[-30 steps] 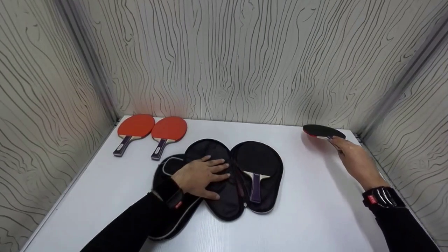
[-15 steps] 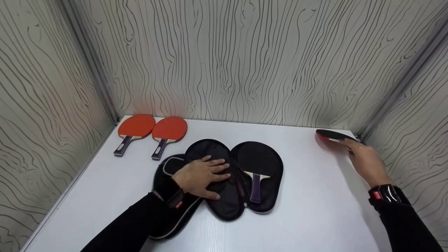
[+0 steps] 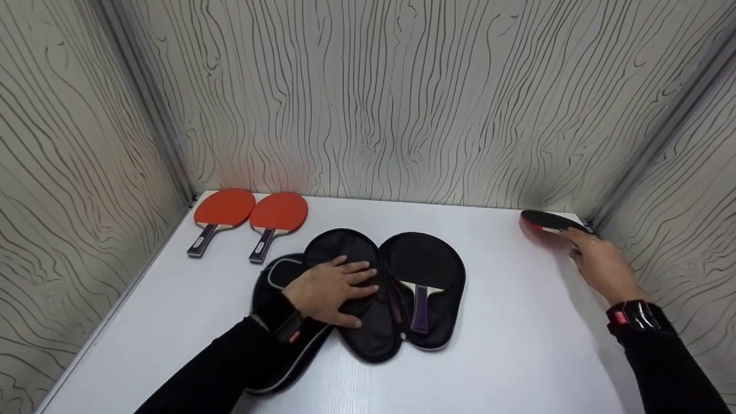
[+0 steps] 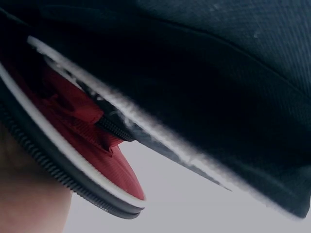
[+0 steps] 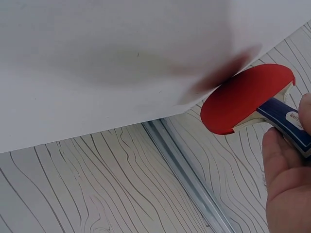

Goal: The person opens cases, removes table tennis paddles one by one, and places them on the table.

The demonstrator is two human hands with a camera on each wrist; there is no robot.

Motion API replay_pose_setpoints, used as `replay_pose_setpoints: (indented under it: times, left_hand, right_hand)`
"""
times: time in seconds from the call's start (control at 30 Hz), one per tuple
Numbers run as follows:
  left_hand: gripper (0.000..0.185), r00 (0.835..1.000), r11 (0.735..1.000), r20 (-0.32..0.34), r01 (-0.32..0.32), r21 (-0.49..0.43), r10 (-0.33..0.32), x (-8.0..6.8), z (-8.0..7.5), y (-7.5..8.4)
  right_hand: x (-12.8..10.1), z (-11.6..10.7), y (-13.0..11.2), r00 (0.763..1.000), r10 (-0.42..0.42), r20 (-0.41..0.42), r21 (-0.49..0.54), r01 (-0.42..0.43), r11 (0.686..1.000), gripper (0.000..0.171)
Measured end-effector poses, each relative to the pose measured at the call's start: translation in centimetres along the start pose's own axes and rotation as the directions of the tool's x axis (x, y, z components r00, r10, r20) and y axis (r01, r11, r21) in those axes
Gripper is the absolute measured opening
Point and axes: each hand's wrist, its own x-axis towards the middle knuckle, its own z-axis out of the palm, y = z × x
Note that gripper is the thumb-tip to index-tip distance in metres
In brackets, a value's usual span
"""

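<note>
With fingers spread, my left hand (image 3: 333,293) rests flat on one half of an opened black paddle case (image 3: 368,345). In the case's other half lies a table tennis paddle (image 3: 421,307), black face up, purple handle toward me. My right hand (image 3: 609,270) grips another table tennis paddle (image 3: 549,219) by its handle at the far right, black side up and tilted. The right wrist view shows that paddle's red face (image 5: 248,97) and its blue-purple handle between thumb and fingers. In the left wrist view, the red lining (image 4: 97,131) of a case shows beside dark fabric.
Two red-faced paddles (image 3: 224,207) (image 3: 279,211) lie side by side at the back left of the white table (image 3: 506,345). A second black case (image 3: 276,362) lies partly under the opened one and my left forearm. Wood-patterned panels (image 3: 368,103) enclose the back and sides.
My right hand has moved right with the paddle, toward the back right corner, and has hardly moved over the last half second. The left hand has stayed on the case.
</note>
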Motion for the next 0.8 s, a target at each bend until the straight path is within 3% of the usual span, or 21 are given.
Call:
replay_pose_setpoints:
  times: [0.27,0.47,0.8]
  left_hand:
    - [0.082,1.0,1.0,-0.03,-0.006,-0.014,0.006,-0.24,0.18,0.02]
    - [0.082,0.999,0.999,-0.033,-0.01,-0.052,0.008,-0.26,0.19,-0.09]
    - [0.082,1.0,0.999,-0.031,-0.007,-0.049,0.005,-0.28,0.08,-0.07]
  right_hand:
    - [0.21,0.22,0.49,0.995,0.017,0.099,-0.003,-0.017,1.0,0.049]
    - [0.37,0.28,0.5,0.978,0.044,0.206,-0.036,-0.037,0.999,0.055]
    - [0.18,0.85,0.64,0.955,-0.006,0.297,-0.055,0.023,0.998,0.057]
